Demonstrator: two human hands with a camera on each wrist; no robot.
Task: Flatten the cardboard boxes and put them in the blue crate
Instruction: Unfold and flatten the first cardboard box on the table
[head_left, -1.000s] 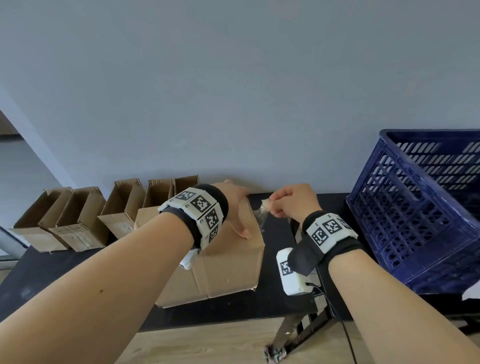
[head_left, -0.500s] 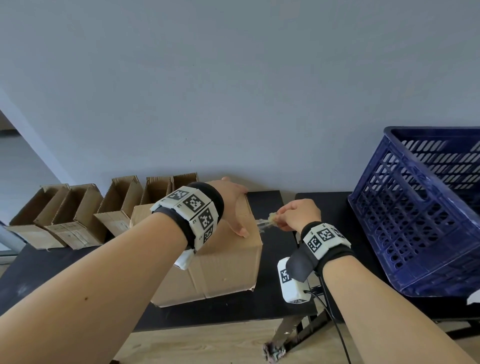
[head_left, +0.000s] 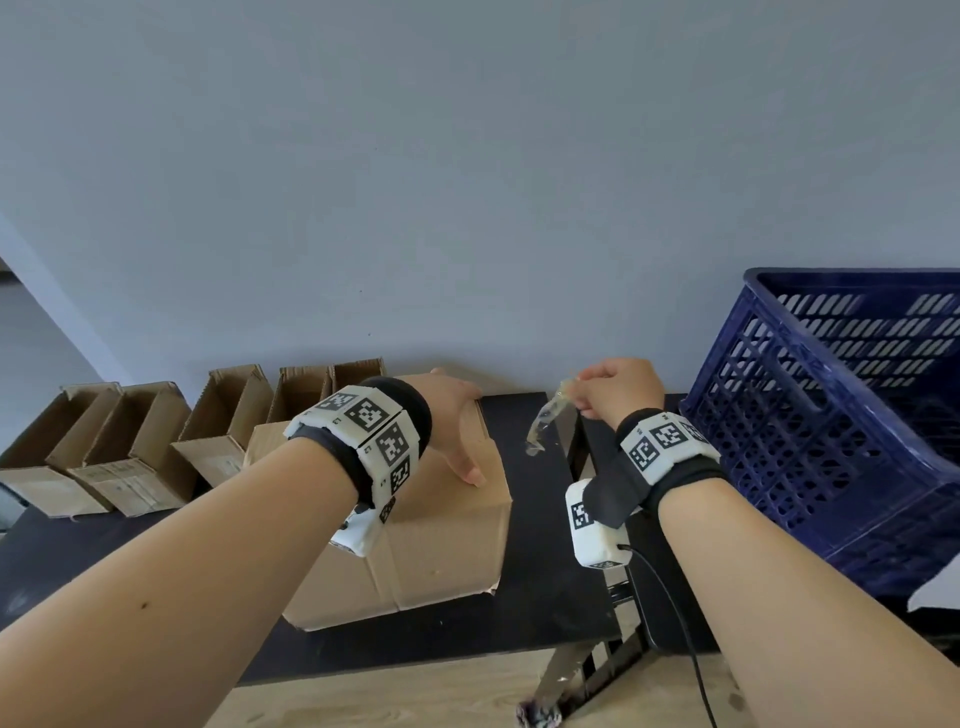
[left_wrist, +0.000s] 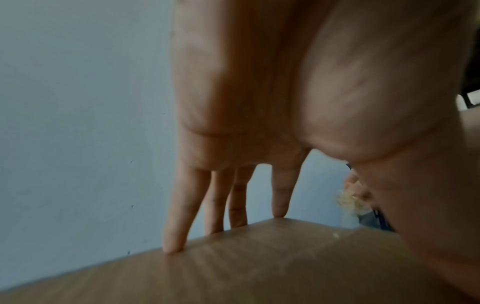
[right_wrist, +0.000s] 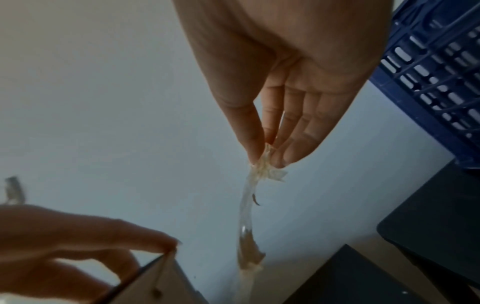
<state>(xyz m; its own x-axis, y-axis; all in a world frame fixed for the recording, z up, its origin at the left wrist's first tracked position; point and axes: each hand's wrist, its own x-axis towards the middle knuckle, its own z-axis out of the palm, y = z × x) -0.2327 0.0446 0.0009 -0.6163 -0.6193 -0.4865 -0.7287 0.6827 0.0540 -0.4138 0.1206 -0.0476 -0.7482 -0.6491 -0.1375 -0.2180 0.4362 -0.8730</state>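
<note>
A closed brown cardboard box (head_left: 415, 545) stands on the black table (head_left: 535, 597) in front of me. My left hand (head_left: 452, 415) lies on top of it with straight fingers (left_wrist: 179, 216) pressing near its far edge (left_wrist: 259, 257). To the box's right, my right hand (head_left: 618, 387) is raised and pinches a strip of clear tape (head_left: 545, 423) between thumb and fingertips (right_wrist: 283, 152). The tape (right_wrist: 249, 205) hangs down loose, free of the box. The blue crate (head_left: 831, 415) stands tilted at the right.
Several open cardboard boxes (head_left: 156, 441) stand in a row along the wall at the back left. A gap (head_left: 576, 447) separates two black tables beside the crate. Wooden floor (head_left: 415, 696) shows below the table's front edge.
My right hand has lifted up and to the right, pulling the tape strip clear of the box. My left hand stays pressed on the box top.
</note>
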